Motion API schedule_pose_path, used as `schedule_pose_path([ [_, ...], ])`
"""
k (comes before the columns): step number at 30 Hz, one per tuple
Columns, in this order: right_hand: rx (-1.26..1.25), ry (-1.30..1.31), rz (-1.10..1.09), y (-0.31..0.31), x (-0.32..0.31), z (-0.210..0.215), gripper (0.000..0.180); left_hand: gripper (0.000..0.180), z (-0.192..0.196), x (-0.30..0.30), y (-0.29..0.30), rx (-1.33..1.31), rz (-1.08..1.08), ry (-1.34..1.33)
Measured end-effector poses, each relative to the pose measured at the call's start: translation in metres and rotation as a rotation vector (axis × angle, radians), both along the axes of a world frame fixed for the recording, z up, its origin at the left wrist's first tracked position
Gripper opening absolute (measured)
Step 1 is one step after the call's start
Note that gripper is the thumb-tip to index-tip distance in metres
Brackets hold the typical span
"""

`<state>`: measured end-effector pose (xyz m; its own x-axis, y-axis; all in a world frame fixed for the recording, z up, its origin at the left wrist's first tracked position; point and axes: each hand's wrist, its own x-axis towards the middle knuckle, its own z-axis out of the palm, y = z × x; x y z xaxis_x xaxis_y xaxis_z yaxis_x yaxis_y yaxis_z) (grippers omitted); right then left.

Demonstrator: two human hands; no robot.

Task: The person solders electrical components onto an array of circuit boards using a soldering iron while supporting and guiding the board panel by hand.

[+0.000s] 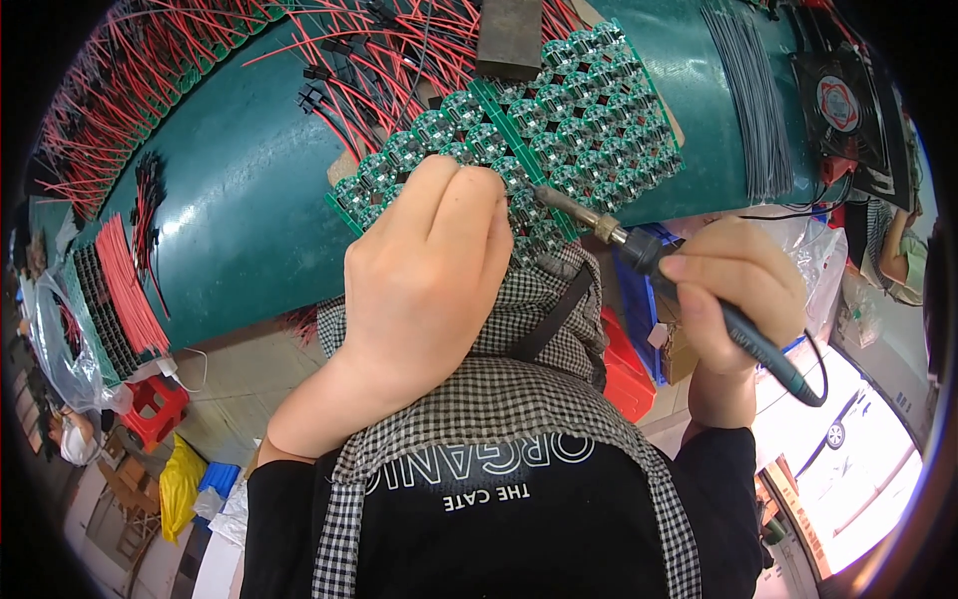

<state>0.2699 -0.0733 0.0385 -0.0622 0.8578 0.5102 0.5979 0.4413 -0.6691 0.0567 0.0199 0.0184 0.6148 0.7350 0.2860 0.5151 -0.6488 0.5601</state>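
Head view, looking down: the left hand presses, fingers curled together, on a green panel of small round circuit boards lying on the teal table, apparently to steady it. The right hand has its grip clamped around a soldering iron, tip angled left onto the panel. Red wires lie farther left.

Left hand curled, knuckles up; right hand in closed grip.
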Motion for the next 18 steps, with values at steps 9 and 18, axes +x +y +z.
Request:
schedule_pose_path([
  [9, -0.076, 0.166, -0.24, -0.03, -0.01, 0.0, 0.019, 0.016, 0.0, -0.005, -0.005, -0.009, -0.041, -0.048],
  [18, -0.011, 0.063, -0.174, -0.036, -0.015, -0.009, 0.011, 0.015, -0.006, -0.004, -0.008, 0.029, -0.09, -0.038],
])
